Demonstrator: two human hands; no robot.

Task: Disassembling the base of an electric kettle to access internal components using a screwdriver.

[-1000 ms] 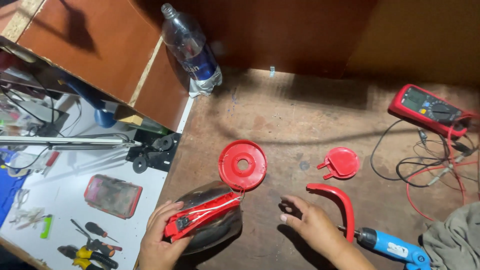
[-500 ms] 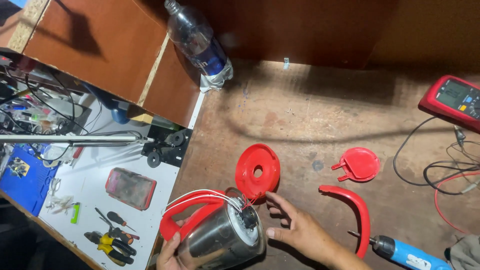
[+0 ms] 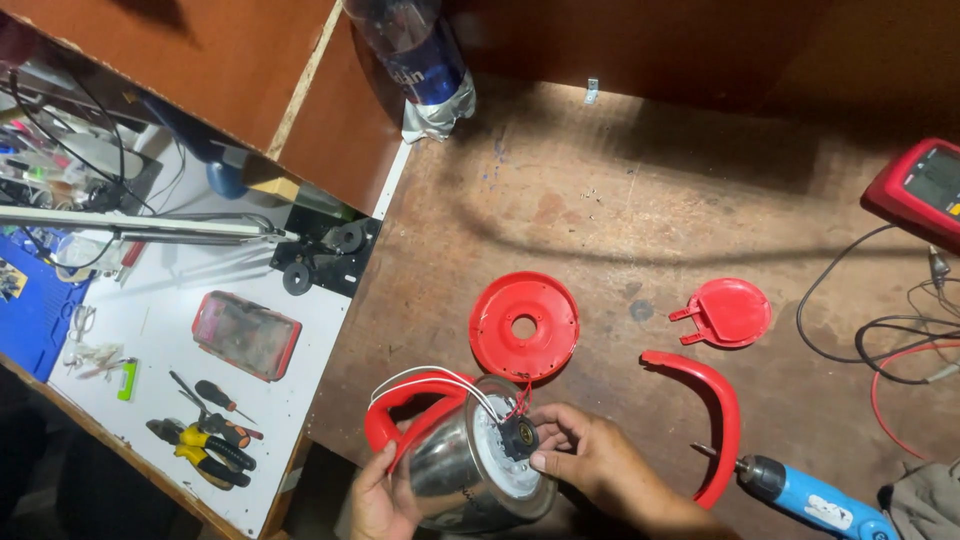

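On the far left, a white lower surface (image 3: 180,400) carries a clear plastic case with a red rim (image 3: 245,335); its contents are too blurred to tell. Just below it lie screwdrivers (image 3: 215,393) and yellow-handled pliers (image 3: 195,455).

At the bottom centre, the left hand (image 3: 380,500) grips the red handle (image 3: 400,420) of a steel kettle body (image 3: 465,470). Its fingers are closed around the handle. The kettle body lies tilted on its side over the brown surface (image 3: 640,200), with its underside turned up toward the camera. White and red wires (image 3: 450,385) run from the handle to a black component (image 3: 518,438) at the middle of the underside. The inside of the kettle body is not visible.

The right hand (image 3: 590,465) has its grip pinching the black component between thumb and fingertips.

Just above the kettle body, a red round base plate (image 3: 525,325) with a centre hole lies flat on the surface. To the right lie a red lid (image 3: 728,312), a red curved strip (image 3: 715,410) and a blue screwdriver (image 3: 810,498). At the top centre, a plastic bottle (image 3: 415,60) lies on the surface; whether it holds liquid cannot be told. At the right edge sits a red multimeter (image 3: 920,190) with leads (image 3: 890,350).
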